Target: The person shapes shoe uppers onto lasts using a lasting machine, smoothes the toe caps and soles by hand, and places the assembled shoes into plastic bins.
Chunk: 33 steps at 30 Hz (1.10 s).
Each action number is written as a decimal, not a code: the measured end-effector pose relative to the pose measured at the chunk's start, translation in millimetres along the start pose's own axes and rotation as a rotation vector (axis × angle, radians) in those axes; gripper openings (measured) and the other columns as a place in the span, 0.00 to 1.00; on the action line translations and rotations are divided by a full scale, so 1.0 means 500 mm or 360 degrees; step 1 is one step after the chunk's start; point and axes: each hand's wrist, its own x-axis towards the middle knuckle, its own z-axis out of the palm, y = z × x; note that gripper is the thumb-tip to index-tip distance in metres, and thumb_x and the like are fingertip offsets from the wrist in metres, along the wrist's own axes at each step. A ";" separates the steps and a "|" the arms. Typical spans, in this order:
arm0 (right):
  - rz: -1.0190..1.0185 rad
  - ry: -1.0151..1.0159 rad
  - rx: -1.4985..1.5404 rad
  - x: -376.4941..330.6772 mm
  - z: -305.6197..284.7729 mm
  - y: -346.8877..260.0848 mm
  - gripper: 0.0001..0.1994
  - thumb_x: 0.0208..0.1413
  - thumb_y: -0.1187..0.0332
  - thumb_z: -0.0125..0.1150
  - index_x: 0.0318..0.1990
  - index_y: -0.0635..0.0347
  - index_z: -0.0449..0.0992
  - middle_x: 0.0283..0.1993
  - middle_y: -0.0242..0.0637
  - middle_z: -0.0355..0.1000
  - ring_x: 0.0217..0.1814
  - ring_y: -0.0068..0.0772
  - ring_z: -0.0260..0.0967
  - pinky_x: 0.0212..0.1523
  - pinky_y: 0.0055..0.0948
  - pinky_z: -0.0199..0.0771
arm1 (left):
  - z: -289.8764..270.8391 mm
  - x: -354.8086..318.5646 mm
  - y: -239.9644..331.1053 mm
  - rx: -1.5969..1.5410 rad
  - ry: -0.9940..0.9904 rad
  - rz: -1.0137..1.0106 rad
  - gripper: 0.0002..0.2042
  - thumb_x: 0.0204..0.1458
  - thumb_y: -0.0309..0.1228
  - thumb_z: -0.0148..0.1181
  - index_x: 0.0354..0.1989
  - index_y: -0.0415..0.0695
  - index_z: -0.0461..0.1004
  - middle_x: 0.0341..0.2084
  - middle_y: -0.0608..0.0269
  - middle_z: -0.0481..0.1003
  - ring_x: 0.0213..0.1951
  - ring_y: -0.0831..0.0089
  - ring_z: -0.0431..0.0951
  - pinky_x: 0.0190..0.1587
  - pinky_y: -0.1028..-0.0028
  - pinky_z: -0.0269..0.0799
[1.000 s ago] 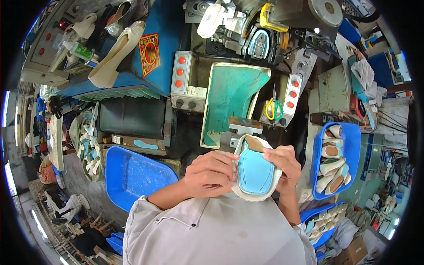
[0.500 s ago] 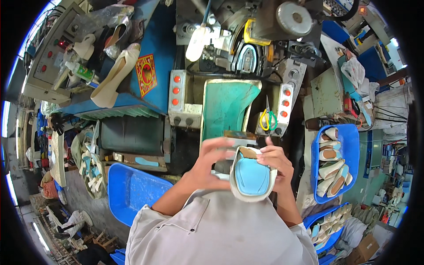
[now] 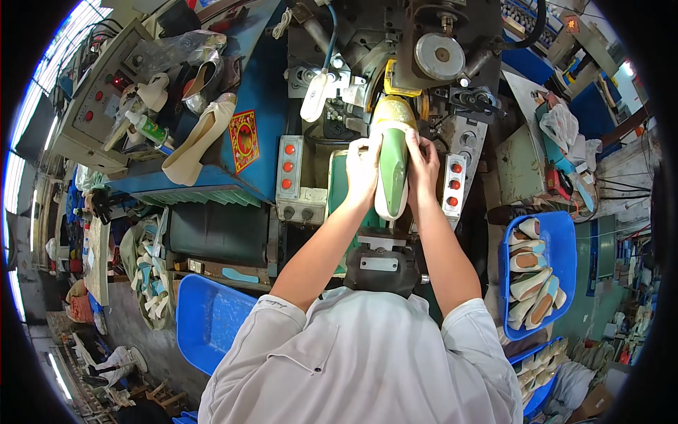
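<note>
Two hands hold a green shoe form point(image 3: 393, 169) up against the big grey machine point(image 3: 424, 63). Left hand point(image 3: 363, 169) grips its left side, right hand point(image 3: 422, 166) grips its right side. Its gold toe point(image 3: 393, 113) points far, into the machine. A blue tray point(image 3: 565, 247) of shoes sits at the right.

Glossy green plastic shoe last point(image 3: 393, 169), glittery gold upper point(image 3: 393, 113)

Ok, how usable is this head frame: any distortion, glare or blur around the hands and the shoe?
Head view: strong fisheye bend, with a black rim at the corners; left hand and right hand grip the green shoe near centre, evenly lit and sharp; a window at the upper left is blown out; the blue tray bends toward the right edge.
</note>
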 end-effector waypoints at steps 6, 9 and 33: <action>-0.0054 -0.0005 -0.0023 0.047 0.001 0.036 0.26 0.56 0.49 0.80 0.46 0.64 0.79 0.46 0.33 0.75 0.46 0.24 0.70 0.49 0.25 0.70 | 0.002 0.032 0.002 0.0088 0.0036 -0.0035 0.16 0.65 0.42 0.69 0.47 0.43 0.73 0.32 0.64 0.77 0.33 0.80 0.75 0.35 0.75 0.73; -0.0058 -0.0003 -0.0010 0.042 0.006 0.021 0.26 0.56 0.50 0.80 0.46 0.64 0.78 0.45 0.33 0.75 0.46 0.24 0.70 0.49 0.25 0.70 | 0.008 0.034 0.006 0.0031 0.0010 0.0014 0.16 0.65 0.42 0.69 0.46 0.43 0.73 0.29 0.65 0.76 0.31 0.80 0.74 0.34 0.75 0.73; 0.0523 -0.0109 0.0070 0.002 0.004 -0.014 0.43 0.51 0.39 0.80 0.54 0.78 0.77 0.52 0.48 0.79 0.51 0.34 0.79 0.55 0.33 0.79 | -0.026 0.056 -0.019 0.0079 -0.0221 -0.0363 0.25 0.66 0.50 0.66 0.50 0.35 0.77 0.37 0.62 0.81 0.36 0.78 0.78 0.39 0.75 0.75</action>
